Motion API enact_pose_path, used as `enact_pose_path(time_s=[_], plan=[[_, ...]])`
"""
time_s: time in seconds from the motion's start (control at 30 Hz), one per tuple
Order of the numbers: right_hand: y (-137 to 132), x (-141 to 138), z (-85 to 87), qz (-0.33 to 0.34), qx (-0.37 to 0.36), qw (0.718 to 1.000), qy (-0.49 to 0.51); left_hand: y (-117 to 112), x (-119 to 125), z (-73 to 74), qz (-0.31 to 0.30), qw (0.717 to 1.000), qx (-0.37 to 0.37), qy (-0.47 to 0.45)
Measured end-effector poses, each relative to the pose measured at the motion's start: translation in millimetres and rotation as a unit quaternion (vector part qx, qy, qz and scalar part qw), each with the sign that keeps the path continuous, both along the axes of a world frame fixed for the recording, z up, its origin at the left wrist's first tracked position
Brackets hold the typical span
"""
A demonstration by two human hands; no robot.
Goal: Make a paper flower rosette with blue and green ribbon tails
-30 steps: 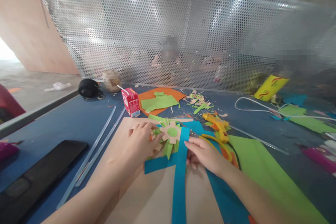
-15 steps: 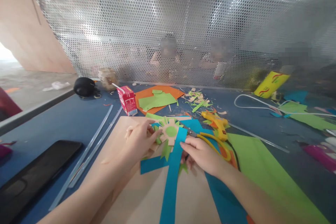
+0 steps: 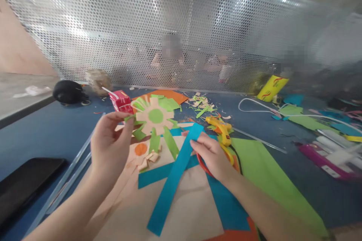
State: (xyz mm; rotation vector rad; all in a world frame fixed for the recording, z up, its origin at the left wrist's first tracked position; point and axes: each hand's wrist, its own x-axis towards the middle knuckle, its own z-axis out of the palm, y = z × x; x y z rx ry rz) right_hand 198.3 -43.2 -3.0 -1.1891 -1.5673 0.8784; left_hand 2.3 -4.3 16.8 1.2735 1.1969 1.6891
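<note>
My left hand [image 3: 113, 135] pinches a green petal at the left side of a flower cut-out [image 3: 166, 118], with beige and green petals around a green centre. The flower is held up, tilted towards me, above the beige sheet [image 3: 186, 199]. In my right hand [image 3: 210, 154], a long blue strip [image 3: 172, 177] is gripped near its upper end and slants down to the left. Under it lies another blue strip [image 3: 152, 177]. A red loop handle [image 3: 203, 163] shows beside my right fingers; the rest of it is hidden. An orange disc [image 3: 140, 149] and small beige pieces [image 3: 148, 160] lie below the flower.
A yellow glue gun [image 3: 222, 128] lies beyond my right hand, near yellow scissor handles [image 3: 227, 153]. A pink drink carton [image 3: 121, 101], scraps [image 3: 202, 104] and a perforated metal screen [image 3: 181, 19] stand behind. A black phone [image 3: 28, 184] is left, a green sheet [image 3: 271, 184] right.
My left hand has lifted the flower off the sheet and raised it to the left. My right hand still holds the blue strip, whose lower end has swung left. The view has shifted right.
</note>
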Motion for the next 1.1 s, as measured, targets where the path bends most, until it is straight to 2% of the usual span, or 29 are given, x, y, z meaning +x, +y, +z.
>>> enact_pose_path(time_s=[0.1,0.17,0.27,0.37,0.43,0.5,0.6,0.73,0.87,0.93,1.1], plan=[[-2,-3,1.9,0.061,0.008,0.998,-0.009,-4,1,1.8,-0.020,0.998,-0.002,-0.060],[-1,-5,0.7,0.089,-0.019,0.996,0.009,-7,1,3.1,-0.044,0.996,0.000,-0.074],[-1,-5,-1.1,0.068,-0.060,0.996,0.006,-13,3,3.6,-0.070,0.995,0.003,-0.074],[-1,-5,-0.3,0.047,-0.046,0.998,-0.025,-17,8,0.9,-0.116,0.988,-0.025,-0.102],[-3,-6,0.5,0.062,-0.037,0.997,-0.032,-19,12,-2.5,-0.178,0.967,-0.071,-0.165],[-4,-7,0.3,0.070,-0.023,0.996,-0.046,-18,17,-6.1,-0.236,0.932,-0.131,-0.242],[-5,-7,-0.6,0.068,0.020,0.994,-0.088,-17,21,-8.7,-0.278,0.880,-0.221,-0.315],[-8,-6,2.6,0.087,0.079,0.981,-0.153,-16,22,-4.4,-0.267,0.836,-0.333,-0.344],[-11,-5,7.3,0.130,0.123,0.966,-0.189,-18,21,-3.2,-0.335,0.798,-0.371,-0.335],[-13,-5,7.2,0.158,0.124,0.957,-0.208,-19,21,-6.2,-0.358,0.800,-0.363,-0.316],[-19,-6,6.2,0.203,0.129,0.936,-0.257,-21,22,-11.1,-0.333,0.849,-0.346,-0.219]])
